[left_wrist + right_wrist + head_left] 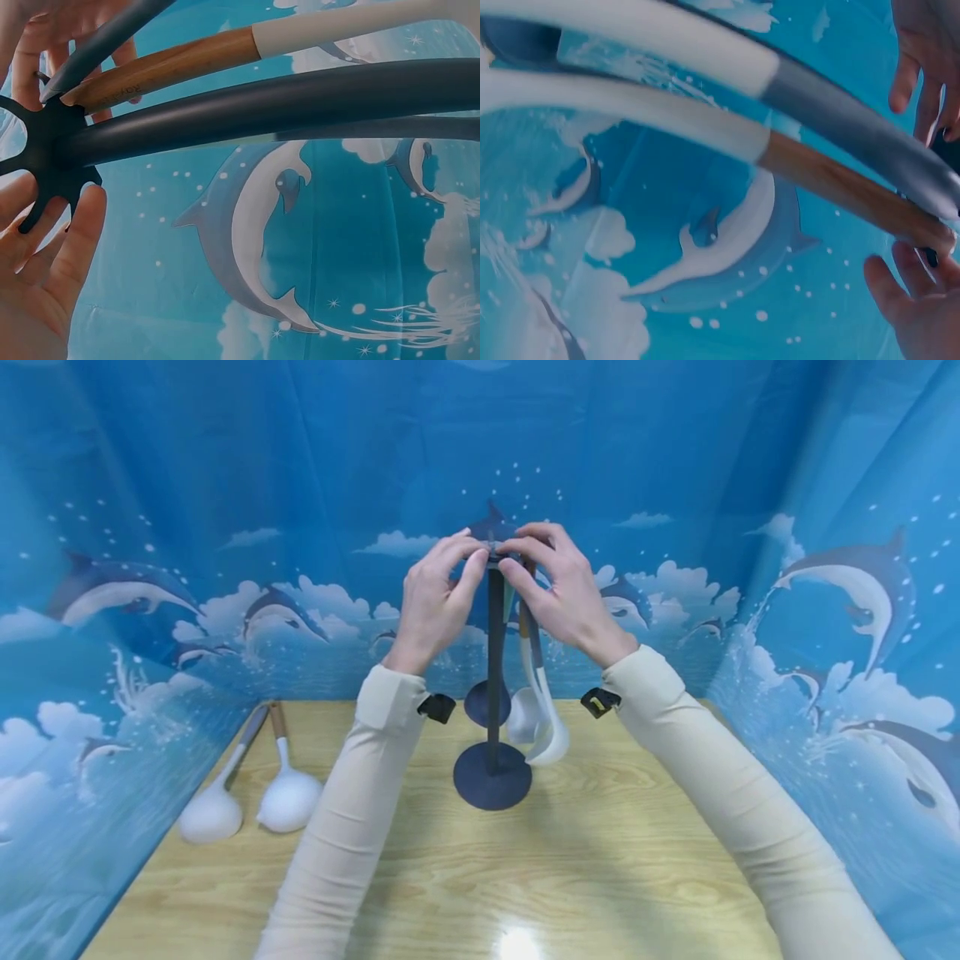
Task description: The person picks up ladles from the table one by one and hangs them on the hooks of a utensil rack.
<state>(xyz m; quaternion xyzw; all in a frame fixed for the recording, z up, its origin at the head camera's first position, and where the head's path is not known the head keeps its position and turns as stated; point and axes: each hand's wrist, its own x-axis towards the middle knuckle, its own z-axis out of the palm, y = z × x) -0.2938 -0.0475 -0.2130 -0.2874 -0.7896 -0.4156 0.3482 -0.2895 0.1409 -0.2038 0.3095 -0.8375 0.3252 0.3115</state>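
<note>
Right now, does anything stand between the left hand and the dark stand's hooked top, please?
Nothing visible does: the left hand is at the hooked top, and the hanging white ladles are right of the pole.

Dark stand [495,635] upright on round base [472,783]; two white ladles [553,740], dark ladle [478,703] hanging.

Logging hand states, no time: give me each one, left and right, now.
Left hand: closed, holding the rack by its top.
Right hand: at the rack's top; whether open or closed on something cannot be told.
</note>
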